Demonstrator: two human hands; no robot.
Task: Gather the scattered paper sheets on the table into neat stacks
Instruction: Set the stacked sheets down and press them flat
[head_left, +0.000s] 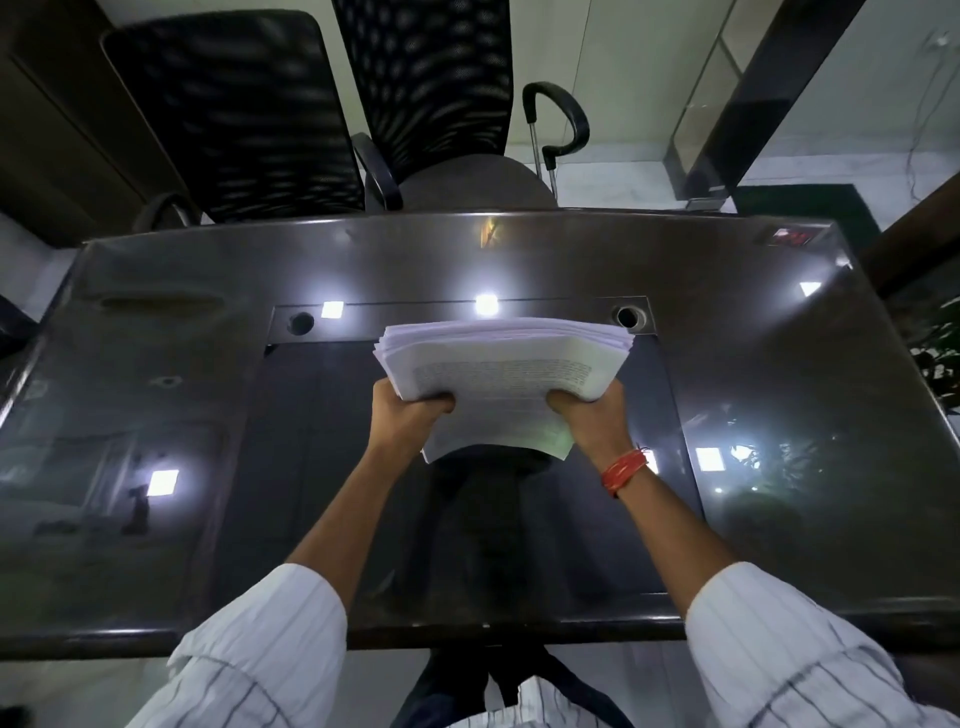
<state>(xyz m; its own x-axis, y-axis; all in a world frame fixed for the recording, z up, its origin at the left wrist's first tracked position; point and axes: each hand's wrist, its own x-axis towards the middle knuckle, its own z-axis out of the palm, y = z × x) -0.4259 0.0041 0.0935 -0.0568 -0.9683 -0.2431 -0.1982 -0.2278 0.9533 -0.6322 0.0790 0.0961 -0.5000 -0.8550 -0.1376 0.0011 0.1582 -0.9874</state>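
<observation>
While I watch from head view: stack (501, 382) held above table (156, 364), mid-desk. Left hand (410, 410) and right hand (589, 415) each curled round one near corner, equally close. Long axis runs left-right; far edges fanned, I judge squaring comes next.

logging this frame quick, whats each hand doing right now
Left hand: closed on the left side of the paper stack, thumb on top.
Right hand: closed on the right side of the same stack, thumb on top.
</observation>
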